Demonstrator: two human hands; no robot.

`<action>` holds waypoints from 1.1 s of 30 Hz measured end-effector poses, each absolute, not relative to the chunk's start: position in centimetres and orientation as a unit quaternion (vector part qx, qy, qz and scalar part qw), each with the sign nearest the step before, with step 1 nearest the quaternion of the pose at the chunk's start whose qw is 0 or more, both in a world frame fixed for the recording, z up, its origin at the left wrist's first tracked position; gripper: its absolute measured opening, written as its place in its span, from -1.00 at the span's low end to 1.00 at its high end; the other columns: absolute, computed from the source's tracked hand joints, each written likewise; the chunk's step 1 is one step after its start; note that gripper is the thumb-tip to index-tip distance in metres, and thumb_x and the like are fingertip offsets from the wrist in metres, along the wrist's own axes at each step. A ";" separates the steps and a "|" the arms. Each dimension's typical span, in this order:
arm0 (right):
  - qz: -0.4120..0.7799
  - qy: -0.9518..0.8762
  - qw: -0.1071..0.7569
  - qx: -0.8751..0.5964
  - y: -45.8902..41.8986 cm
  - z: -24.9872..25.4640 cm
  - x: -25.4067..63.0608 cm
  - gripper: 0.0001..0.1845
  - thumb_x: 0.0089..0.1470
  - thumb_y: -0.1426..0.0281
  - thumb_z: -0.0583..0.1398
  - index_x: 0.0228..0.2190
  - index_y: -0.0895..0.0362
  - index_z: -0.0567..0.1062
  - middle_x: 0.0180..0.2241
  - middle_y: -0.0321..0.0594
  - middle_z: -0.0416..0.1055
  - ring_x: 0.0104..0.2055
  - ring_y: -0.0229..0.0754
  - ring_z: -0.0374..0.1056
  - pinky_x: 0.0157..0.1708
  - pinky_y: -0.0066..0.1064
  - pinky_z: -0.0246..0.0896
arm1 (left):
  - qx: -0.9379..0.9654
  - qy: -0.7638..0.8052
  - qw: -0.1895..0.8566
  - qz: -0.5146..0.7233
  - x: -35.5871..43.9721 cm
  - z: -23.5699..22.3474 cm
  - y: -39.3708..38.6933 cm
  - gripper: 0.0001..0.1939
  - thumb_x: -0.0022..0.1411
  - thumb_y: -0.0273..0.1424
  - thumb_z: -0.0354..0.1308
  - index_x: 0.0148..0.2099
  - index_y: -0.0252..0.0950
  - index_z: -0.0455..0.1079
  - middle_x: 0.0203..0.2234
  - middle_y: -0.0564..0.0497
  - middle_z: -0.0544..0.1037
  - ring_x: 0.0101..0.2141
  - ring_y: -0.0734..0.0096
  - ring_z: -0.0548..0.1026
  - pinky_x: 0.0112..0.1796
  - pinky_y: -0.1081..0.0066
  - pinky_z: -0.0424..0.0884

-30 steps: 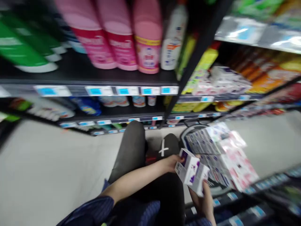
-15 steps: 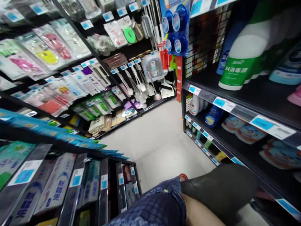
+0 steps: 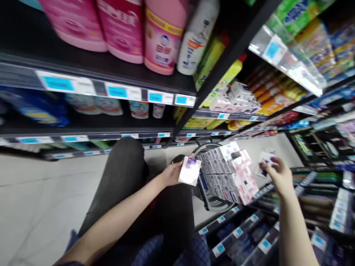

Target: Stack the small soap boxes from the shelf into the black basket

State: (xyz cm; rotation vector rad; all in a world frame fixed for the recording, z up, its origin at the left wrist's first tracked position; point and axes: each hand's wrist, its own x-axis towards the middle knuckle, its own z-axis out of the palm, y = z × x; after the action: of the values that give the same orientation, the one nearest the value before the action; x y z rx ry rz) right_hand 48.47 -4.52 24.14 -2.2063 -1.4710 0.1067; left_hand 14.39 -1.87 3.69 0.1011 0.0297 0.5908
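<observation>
My left hand (image 3: pixel 172 173) grips a small white box with a purple mark (image 3: pixel 190 170), held just left of a dark shopping basket (image 3: pixel 209 199) on the floor. The basket is piled with several white and pink boxes (image 3: pixel 230 171). My right hand (image 3: pixel 279 175) reaches out to the right of the basket and is closed on another small white and purple box (image 3: pixel 264 162), near the low shelf edge. My dark trouser legs (image 3: pixel 130 177) fill the middle of the view.
Pink bottles (image 3: pixel 163 37) and a white bottle (image 3: pixel 195 37) stand on the upper shelf with blue price tags (image 3: pixel 116 91). More packaged goods fill shelves at right (image 3: pixel 305 55) and a low rack (image 3: pixel 244 236) in front. Pale floor tiles (image 3: pixel 41 199) lie at left.
The view swung away to the aisle on the left and came back. The boxes, held together in both hands before, are now split, one in each hand, with my right hand reaching right.
</observation>
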 end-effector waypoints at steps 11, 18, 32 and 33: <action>0.018 -0.592 -0.011 -0.805 6.6 15.2 48.7 -0.45 -0.14 0.12 0.34 -0.19 0.24 0.45 -0.16 0.07 0.48 -0.08 0.03 0.42 -0.02 -0.23 0.28 | 0.064 0.074 0.946 0.309 14.1 1.7 -2.4 -0.09 0.25 -0.19 0.21 0.47 0.01 -0.23 0.22 -0.18 0.37 0.13 -0.01 0.41 0.15 -0.01 0.18; 0.022 -0.593 -0.091 -0.800 7.5 12.1 50.1 -0.47 -0.10 0.11 0.34 -0.19 0.22 0.45 -0.15 0.09 0.46 -0.13 0.02 0.42 -0.08 -0.27 0.28 | 0.064 0.081 0.945 0.310 13.9 2.1 -2.4 0.00 0.18 -0.18 0.29 0.47 0.01 -0.25 0.23 -0.21 0.34 0.13 -0.12 0.41 0.12 -0.14 0.21; 0.013 -0.616 -0.082 -0.784 6.7 11.6 49.8 -0.44 -0.08 0.02 0.32 -0.22 0.23 0.48 -0.25 0.03 0.46 -0.17 -0.01 0.40 -0.06 -0.24 0.28 | 0.050 0.085 0.947 0.306 14.4 1.6 -2.8 -0.15 0.23 -0.21 0.23 0.45 0.02 -0.08 0.14 -0.14 0.45 0.07 -0.01 0.46 0.09 0.03 0.26; 0.015 -0.616 -0.081 -0.784 6.7 11.5 49.8 -0.43 -0.08 0.02 0.32 -0.21 0.23 0.48 -0.24 0.04 0.46 -0.17 -0.01 0.41 -0.05 -0.24 0.28 | 0.047 0.083 0.947 0.307 14.4 1.6 -2.8 -0.16 0.24 -0.22 0.23 0.45 0.02 -0.08 0.13 -0.13 0.46 0.06 0.00 0.47 0.09 0.04 0.26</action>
State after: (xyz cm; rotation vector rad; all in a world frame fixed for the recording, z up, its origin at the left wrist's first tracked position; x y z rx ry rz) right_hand 49.83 6.69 11.51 -2.5970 -2.0415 0.0482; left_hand 14.36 -2.78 1.61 0.0959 0.1690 0.6254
